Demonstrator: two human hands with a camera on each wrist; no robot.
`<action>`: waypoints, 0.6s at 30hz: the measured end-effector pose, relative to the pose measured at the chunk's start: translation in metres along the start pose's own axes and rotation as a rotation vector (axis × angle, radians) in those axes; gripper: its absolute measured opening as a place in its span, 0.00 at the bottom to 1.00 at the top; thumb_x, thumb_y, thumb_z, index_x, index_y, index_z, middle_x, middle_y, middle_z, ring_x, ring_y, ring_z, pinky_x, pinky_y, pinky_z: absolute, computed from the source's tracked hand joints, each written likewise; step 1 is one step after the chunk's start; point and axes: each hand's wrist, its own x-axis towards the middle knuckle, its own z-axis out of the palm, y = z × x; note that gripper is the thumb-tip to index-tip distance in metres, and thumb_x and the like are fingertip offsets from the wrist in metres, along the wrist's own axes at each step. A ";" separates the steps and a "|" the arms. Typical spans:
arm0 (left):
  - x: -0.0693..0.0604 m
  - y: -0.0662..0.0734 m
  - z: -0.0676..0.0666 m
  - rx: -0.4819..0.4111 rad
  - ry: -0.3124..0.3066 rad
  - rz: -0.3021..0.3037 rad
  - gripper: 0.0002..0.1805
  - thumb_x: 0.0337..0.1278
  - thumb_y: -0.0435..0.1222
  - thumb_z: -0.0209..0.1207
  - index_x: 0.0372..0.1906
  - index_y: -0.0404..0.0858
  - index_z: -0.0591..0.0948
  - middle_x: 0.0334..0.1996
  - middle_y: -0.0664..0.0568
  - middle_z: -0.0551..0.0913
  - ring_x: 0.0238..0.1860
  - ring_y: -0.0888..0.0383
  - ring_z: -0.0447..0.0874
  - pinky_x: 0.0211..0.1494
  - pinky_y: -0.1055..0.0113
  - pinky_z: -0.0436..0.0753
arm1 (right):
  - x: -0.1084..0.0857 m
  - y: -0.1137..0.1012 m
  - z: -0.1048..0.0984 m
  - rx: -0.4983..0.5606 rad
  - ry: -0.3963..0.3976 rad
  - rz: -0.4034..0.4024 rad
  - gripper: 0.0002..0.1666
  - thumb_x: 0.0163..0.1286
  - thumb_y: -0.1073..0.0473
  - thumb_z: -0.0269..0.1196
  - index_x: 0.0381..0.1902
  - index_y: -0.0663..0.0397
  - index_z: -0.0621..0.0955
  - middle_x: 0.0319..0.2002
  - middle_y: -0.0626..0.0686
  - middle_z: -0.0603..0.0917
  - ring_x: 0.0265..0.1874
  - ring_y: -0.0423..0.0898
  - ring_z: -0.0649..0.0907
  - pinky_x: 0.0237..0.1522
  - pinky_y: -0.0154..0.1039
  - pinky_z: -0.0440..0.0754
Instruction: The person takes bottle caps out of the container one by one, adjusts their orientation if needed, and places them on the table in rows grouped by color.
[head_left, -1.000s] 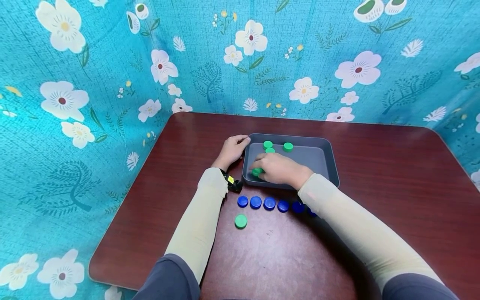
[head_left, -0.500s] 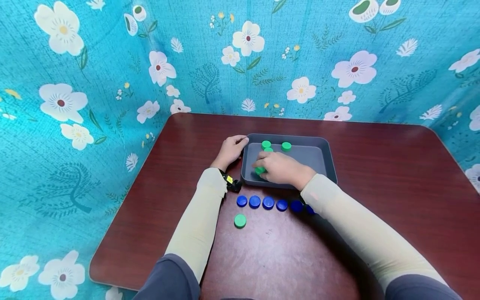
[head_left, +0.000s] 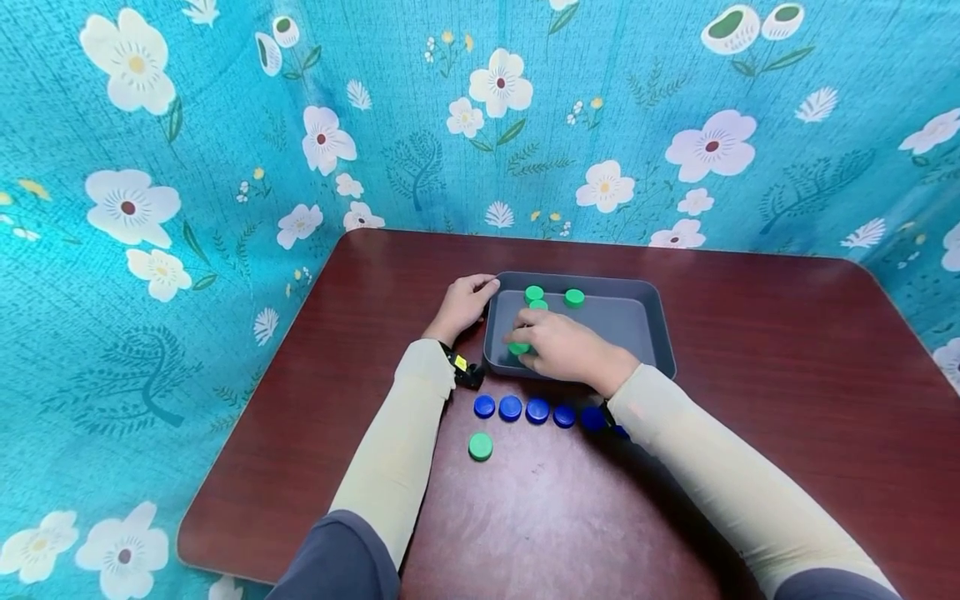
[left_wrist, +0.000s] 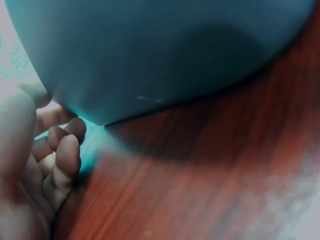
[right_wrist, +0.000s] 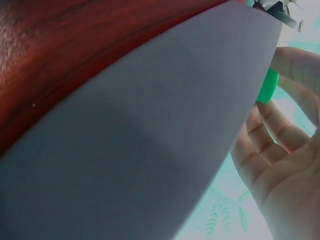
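Green cap (head_left: 517,348) sits pinched in the right hand (head_left: 564,346).

Turquoise flowered fabric (head_left: 420,100) hangs behind and beside a reddish-brown, round-cornered worktop (head_left: 780,375); pale glare (head_left: 551,517) brightens its near part.

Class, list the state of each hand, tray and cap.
Gray tray: upright on table
Left hand: holds tray corner
Right hand: pinches green cap
Three green caps: in tray, one partly hidden
Lone green cap: flat on table
Blue caps: in a row, right end partly hidden
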 end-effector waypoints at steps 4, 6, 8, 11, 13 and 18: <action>0.001 0.002 0.000 -0.003 -0.002 -0.002 0.24 0.68 0.55 0.53 0.60 0.48 0.81 0.28 0.52 0.80 0.23 0.53 0.78 0.30 0.62 0.82 | -0.001 -0.001 -0.001 0.008 -0.005 -0.016 0.17 0.61 0.63 0.70 0.49 0.57 0.86 0.43 0.54 0.79 0.43 0.48 0.81 0.44 0.41 0.81; 0.001 0.002 0.001 -0.008 -0.008 -0.003 0.24 0.68 0.55 0.53 0.60 0.48 0.80 0.26 0.50 0.80 0.22 0.52 0.78 0.30 0.62 0.82 | -0.003 -0.001 -0.001 0.017 0.000 -0.019 0.16 0.61 0.64 0.70 0.48 0.57 0.87 0.43 0.54 0.79 0.43 0.48 0.81 0.45 0.42 0.81; 0.001 0.003 0.001 -0.003 -0.007 -0.001 0.24 0.68 0.55 0.53 0.60 0.49 0.80 0.27 0.48 0.80 0.23 0.53 0.78 0.30 0.62 0.82 | -0.004 -0.001 -0.001 0.021 0.012 -0.023 0.16 0.61 0.64 0.70 0.48 0.57 0.87 0.43 0.54 0.79 0.43 0.47 0.81 0.45 0.42 0.81; 0.001 0.002 0.000 0.019 0.003 0.003 0.24 0.69 0.55 0.53 0.61 0.49 0.80 0.37 0.50 0.83 0.27 0.55 0.79 0.31 0.62 0.82 | -0.005 -0.002 -0.002 0.025 0.028 -0.024 0.16 0.61 0.63 0.70 0.48 0.57 0.86 0.43 0.53 0.79 0.43 0.47 0.81 0.45 0.42 0.81; 0.001 0.001 0.000 0.038 0.007 0.006 0.24 0.69 0.55 0.52 0.61 0.48 0.80 0.46 0.54 0.82 0.30 0.56 0.79 0.31 0.62 0.82 | -0.006 -0.004 -0.003 0.026 0.029 -0.017 0.17 0.61 0.63 0.70 0.49 0.57 0.86 0.44 0.53 0.79 0.43 0.47 0.81 0.45 0.42 0.81; 0.000 0.000 -0.001 0.038 0.003 0.020 0.25 0.70 0.54 0.52 0.61 0.46 0.80 0.49 0.53 0.82 0.31 0.55 0.80 0.32 0.61 0.83 | -0.010 -0.010 -0.005 0.046 0.016 0.015 0.18 0.62 0.62 0.70 0.51 0.56 0.85 0.45 0.53 0.79 0.44 0.47 0.81 0.47 0.43 0.80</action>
